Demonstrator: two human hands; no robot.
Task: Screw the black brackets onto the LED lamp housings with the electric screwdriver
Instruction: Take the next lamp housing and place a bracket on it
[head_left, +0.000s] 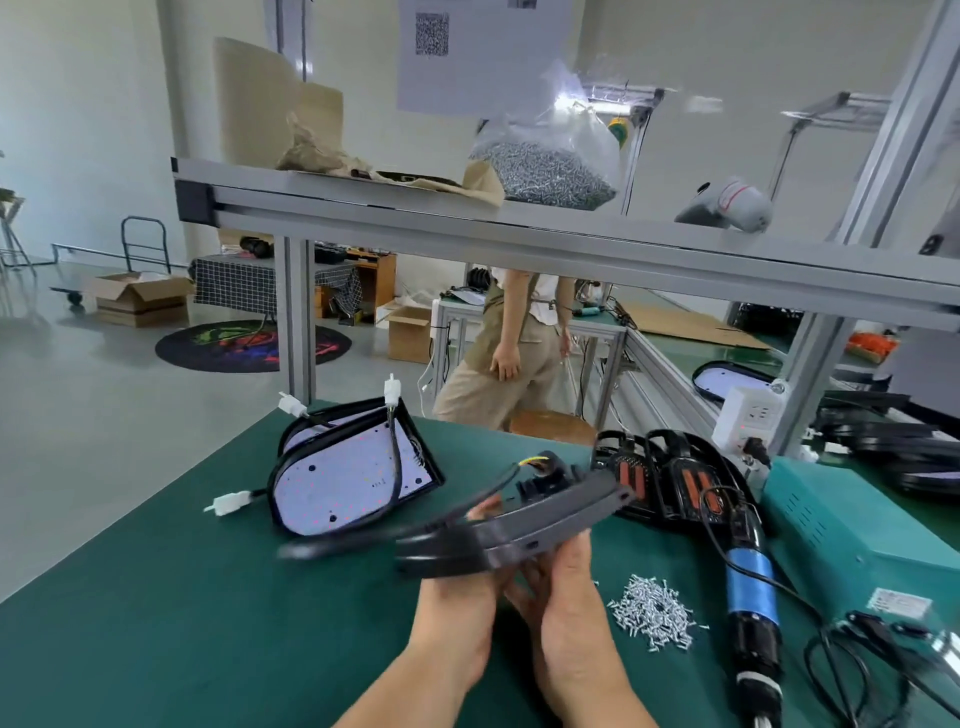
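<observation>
The table (156, 623) is covered in matt green mat; bright metal screws (654, 613) lie near right. The lamp housing (545, 514) is matt dark plastic, the far shelf (467, 228) dull aluminium.

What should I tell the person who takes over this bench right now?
Left hand and right hand both grip one lamp housing above the green table.
Other housings lie stacked at the left, black brackets at the right.
The screwdriver lies on the table beside the loose screws.
Still to do: fit a bracket, take the screwdriver, drive screws.
Finished units: cannot tell.
</observation>
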